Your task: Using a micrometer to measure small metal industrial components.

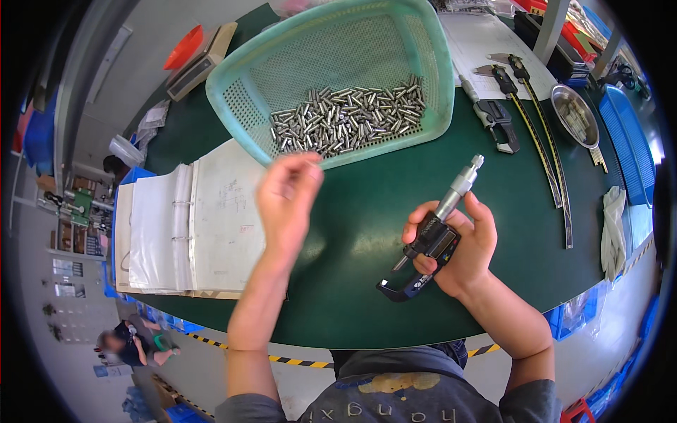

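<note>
Head view: right hand [465,250] grips micrometer [431,238], axis slanting, thimble [460,186] up-right; left hand [288,201] curled, hold unclear.

Head-worn fisheye, close above green table [367,233], facing down.

A factory workshop, shown by 2 micrometers [441,245], 2 calipers [505,81], a basket [384,150] of metal pins [352,116] on a green worktop [367,211], and black-and-yellow striped floor tape [303,362].
</note>
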{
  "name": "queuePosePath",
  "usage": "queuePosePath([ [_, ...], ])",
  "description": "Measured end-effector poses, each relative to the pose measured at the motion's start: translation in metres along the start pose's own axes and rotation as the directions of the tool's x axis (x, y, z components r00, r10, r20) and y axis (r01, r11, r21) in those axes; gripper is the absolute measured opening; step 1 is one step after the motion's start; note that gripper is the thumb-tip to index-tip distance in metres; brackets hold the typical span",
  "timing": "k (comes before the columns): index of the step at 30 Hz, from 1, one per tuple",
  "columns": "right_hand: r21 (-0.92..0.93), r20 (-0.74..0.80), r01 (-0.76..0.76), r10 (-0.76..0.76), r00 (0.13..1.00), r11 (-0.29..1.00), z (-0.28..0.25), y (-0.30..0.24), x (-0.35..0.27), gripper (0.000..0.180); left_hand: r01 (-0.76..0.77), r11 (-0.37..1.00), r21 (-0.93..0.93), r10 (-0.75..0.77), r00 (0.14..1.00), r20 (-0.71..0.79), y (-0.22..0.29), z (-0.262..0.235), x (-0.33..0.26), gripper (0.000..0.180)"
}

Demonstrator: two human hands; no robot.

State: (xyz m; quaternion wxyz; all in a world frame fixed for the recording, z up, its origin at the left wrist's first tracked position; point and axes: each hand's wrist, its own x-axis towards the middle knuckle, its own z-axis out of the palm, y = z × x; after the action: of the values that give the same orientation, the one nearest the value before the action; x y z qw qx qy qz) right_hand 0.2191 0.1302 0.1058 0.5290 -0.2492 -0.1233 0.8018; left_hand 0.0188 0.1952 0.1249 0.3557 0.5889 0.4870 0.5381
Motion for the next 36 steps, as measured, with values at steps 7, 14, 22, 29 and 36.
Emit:
queuePosePath([
  [7,-0.034,-0.055,0.057,-0.059,0.997,0.998,0.005,-0.002,-0.002,0.062,0.606,0.748,-0.269,-0.451,0.762,0.464,-0.007,0.020,-0.056,0.017],
  [14,0.047,0.043,0.061,-0.063,0.997,0.997,-0.002,-0.008,0.003,0.065,0.783,0.420,-0.459,-0.377,0.610,0.697,-0.004,0.022,-0.070,0.018],
  [22,0.031,0.038,0.075,-0.076,0.996,0.997,0.000,-0.009,0.000,0.065,0.811,0.336,-0.479,-0.309,0.575,0.757,-0.009,0.023,-0.079,0.016],
  [29,0.006,0.065,0.103,-0.103,0.993,0.995,0.001,-0.009,-0.002,0.061,0.822,0.320,-0.471,-0.318,0.561,0.764,-0.008,0.026,-0.082,0.017],
  [36,0.003,0.066,0.126,-0.126,0.990,0.992,0.002,-0.008,-0.001,0.062,0.828,0.310,-0.467,-0.314,0.553,0.772,-0.009,0.026,-0.082,0.018],
])
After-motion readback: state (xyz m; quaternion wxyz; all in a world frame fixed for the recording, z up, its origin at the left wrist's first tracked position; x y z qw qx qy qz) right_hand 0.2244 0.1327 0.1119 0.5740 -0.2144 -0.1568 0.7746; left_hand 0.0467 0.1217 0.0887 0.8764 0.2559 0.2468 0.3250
